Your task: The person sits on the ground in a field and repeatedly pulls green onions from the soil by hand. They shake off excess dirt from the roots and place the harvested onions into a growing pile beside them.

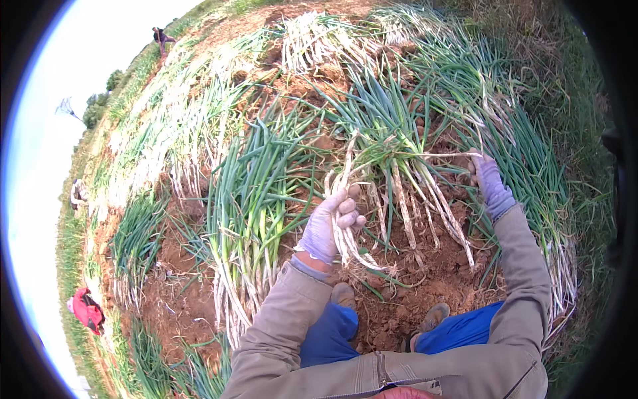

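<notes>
My left hand, in a pale glove, grips a bunch of green onions by its white stalks. The roots hang below my fist, and the green leaves reach up and to the right. Off to the right, my gloved right hand is closed on a thin pale strip of leaf, which stretches back towards the held bunch. Beneath and behind the bunch, more loose green onions lie on reddish soil, their white stalks pointing towards me.
A thick row of pulled green onions lies to my left, another to my right. More heaps lie ahead. My shoes stand on loose soil. A person in red and others are farther off.
</notes>
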`<state>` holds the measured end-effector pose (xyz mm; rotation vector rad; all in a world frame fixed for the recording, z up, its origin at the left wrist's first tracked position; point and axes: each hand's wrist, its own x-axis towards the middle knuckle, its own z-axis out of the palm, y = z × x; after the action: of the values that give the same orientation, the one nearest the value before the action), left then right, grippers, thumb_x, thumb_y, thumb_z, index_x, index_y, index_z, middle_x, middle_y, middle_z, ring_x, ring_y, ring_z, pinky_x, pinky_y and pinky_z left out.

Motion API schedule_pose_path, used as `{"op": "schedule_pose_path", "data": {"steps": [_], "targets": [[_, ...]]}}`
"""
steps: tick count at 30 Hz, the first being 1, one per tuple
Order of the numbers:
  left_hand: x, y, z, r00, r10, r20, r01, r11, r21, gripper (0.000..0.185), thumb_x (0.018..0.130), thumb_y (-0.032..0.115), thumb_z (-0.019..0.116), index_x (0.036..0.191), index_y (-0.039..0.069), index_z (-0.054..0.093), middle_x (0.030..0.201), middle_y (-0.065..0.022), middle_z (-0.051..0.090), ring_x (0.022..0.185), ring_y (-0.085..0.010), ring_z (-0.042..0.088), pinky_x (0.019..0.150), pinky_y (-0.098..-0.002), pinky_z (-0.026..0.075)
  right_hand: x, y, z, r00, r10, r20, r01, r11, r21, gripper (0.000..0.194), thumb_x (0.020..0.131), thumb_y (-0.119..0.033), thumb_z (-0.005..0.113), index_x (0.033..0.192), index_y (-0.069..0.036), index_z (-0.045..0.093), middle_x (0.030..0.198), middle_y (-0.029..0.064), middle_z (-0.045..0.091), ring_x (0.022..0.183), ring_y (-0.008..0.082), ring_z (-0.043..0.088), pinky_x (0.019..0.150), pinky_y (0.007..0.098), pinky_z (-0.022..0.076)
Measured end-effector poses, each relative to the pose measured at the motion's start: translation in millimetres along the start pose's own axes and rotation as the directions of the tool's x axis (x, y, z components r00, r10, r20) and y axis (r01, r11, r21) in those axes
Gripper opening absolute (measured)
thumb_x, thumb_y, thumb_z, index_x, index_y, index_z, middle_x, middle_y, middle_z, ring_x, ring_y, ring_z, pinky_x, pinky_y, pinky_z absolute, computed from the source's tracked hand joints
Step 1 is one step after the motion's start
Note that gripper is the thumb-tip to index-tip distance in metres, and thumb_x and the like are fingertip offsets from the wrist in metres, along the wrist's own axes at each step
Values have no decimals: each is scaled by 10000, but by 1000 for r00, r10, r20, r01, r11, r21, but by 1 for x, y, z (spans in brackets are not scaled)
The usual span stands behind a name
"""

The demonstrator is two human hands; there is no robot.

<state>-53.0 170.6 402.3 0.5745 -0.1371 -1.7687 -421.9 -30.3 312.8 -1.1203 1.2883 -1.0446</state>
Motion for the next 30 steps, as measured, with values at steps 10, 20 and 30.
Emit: {"op": "schedule_pose_path", "data": {"steps": [10,20,30], "targets": [[-15,-25,-38,999,25,-21,-22,988,156,261,1014,243,541,1148,20,535,687,67,487,520,-70,481,648,-304,538,-229,142,-286,820,-417,-392,12,697,-717,273,1004,-264,517,1053,-28,645,832,86,643,707,227,592,658,343,485],[-98,-110,-7,999,-15,-38,31,884,466,255,994,261,584,1093,27,607,722,44,555,533,-67,531,653,-327,581,-290,82,-228,948,99,-303,-271,752,-600,562,951,-309,619,1373,43,502,1335,228,574,1182,294,574,1029,355,436],[-51,-181,-62,980,-72,-184,185,660,728,211,986,241,572,908,45,584,673,-35,560,476,-179,538,525,-383,554,-263,57,95,829,349,437,-325,936,-132,586,968,-549,549,1248,-36,601,1114,129,677,1002,224,647,885,367,521]]}}
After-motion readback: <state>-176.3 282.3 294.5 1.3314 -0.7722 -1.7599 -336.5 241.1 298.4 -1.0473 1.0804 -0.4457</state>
